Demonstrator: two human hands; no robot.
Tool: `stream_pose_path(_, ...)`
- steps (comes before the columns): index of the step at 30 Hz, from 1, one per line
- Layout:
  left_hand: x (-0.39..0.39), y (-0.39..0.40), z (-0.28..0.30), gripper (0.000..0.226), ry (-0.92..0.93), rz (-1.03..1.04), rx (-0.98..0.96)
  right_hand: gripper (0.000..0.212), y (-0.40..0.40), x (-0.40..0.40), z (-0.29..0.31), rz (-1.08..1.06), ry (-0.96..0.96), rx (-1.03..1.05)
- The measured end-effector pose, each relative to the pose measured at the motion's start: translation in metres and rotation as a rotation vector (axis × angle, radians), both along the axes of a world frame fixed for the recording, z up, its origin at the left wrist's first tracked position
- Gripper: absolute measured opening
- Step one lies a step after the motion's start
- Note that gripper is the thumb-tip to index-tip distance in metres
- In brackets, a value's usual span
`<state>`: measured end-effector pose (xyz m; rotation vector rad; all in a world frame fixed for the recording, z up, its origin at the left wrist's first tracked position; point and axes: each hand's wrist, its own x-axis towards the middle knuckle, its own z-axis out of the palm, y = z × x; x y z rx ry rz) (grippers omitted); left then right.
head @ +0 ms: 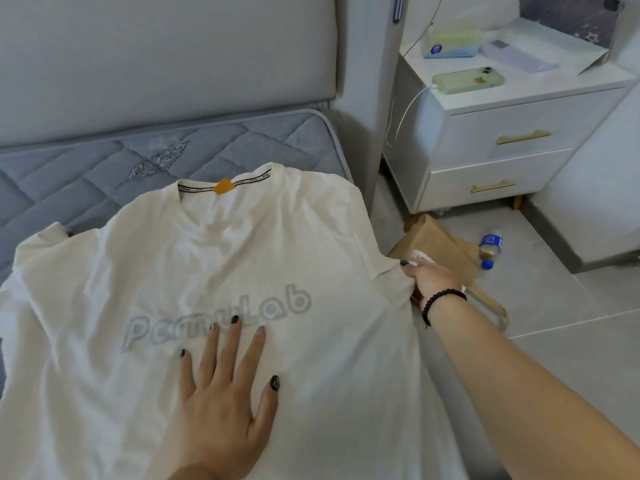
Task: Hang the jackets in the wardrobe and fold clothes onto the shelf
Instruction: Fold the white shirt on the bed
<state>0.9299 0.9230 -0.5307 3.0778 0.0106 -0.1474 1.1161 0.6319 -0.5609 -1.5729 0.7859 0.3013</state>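
Note:
A white T-shirt (pixel 145 271) with grey lettering and an orange neck tag lies front-up, spread flat on the grey quilted mattress (pixel 86 168). My left hand (pixel 225 393) rests flat on the shirt's chest, fingers spread, just below the lettering. My right hand (pixel 433 277), with a dark bead bracelet on the wrist, grips the shirt's right sleeve at the bed's right edge. No jacket or wardrobe is in view.
A white nightstand (pixel 502 140) with two gold-handled drawers stands at the right, holding a phone (pixel 467 81) on a cable and tissue packs. A brown paper bag (pixel 440 247) and a plastic bottle (pixel 490 247) lie on the tiled floor. A padded headboard (pixel 166 57) rises behind the mattress.

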Motion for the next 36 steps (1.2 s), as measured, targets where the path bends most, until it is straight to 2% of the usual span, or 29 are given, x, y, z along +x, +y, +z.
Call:
stream_pose_path(2, 0.0, 0.0, 0.001, 0.07, -0.004, 0.01, -0.013, 0.023, -0.021, -0.001, 0.008, -0.292, -0.105, -0.044)
stream_pose_path(4, 0.0, 0.0, 0.003, 0.069, 0.006, 0.008, -0.018, 0.024, -0.034, -0.008, 0.014, -0.411, -0.149, -0.026)
stream_pose_path(9, -0.005, -0.008, 0.013, 0.069, 0.048, 0.028, 0.012, 0.025, -0.038, -0.022, 0.019, -0.401, -0.23, 0.067)
stream_pose_path(13, 0.013, -0.007, 0.021, 0.067, 0.046, -0.05, 0.038, 0.022, -0.047, -0.012, 0.032, -0.471, -0.287, 0.112)
stream_pose_path(16, 0.032, -0.003, 0.027, 0.066, 0.046, -0.054, -0.003, 0.008, -0.038, -0.019, 0.016, -0.493, -0.114, 0.141)
stream_pose_path(17, 0.034, -0.002, 0.024, 0.067, 0.061, -0.037, 0.003, 0.012, -0.031, -0.024, 0.004, -0.453, -0.011, 0.199)
stream_pose_path(19, 0.034, 0.0, 0.014, 0.07, 0.031, 0.0, 0.038, 0.018, -0.011, -0.043, -0.012, -0.397, 0.104, 0.518)
stream_pose_path(21, 0.032, -0.001, 0.007, 0.069, -0.022, 0.017, 0.028, 0.025, 0.006, -0.057, -0.023, -0.322, 0.173, 0.69)
stream_pose_path(23, 0.031, 0.001, 0.003, 0.067, -0.041, 0.01, 0.007, 0.023, 0.014, -0.06, -0.032, -0.222, 0.158, 0.679)
stream_pose_path(24, 0.031, 0.002, 0.0, 0.066, -0.055, -0.001, 0.014, 0.031, 0.015, -0.059, -0.037, -0.199, 0.133, 0.655)
stream_pose_path(27, 0.031, 0.006, -0.003, 0.065, -0.098, -0.006, 0.02, 0.041, 0.015, -0.054, -0.035, -0.228, 0.151, 0.67)
stream_pose_path(30, 0.031, 0.004, -0.004, 0.066, -0.101, 0.002, 0.014, 0.026, 0.014, -0.049, -0.024, -0.181, 0.207, 0.718)
stream_pose_path(32, 0.031, 0.005, -0.004, 0.066, -0.107, 0.001, 0.01, 0.015, 0.011, -0.04, -0.01, -0.183, 0.174, 0.727)
stream_pose_path(34, 0.031, 0.005, -0.004, 0.066, -0.114, 0.001, 0.0, 0.015, 0.01, -0.027, 0.006, -0.337, 0.076, 0.641)
stream_pose_path(36, 0.031, 0.005, -0.005, 0.066, -0.115, 0.0, -0.002, 0.014, 0.014, -0.012, 0.021, -0.471, -0.143, 0.345)
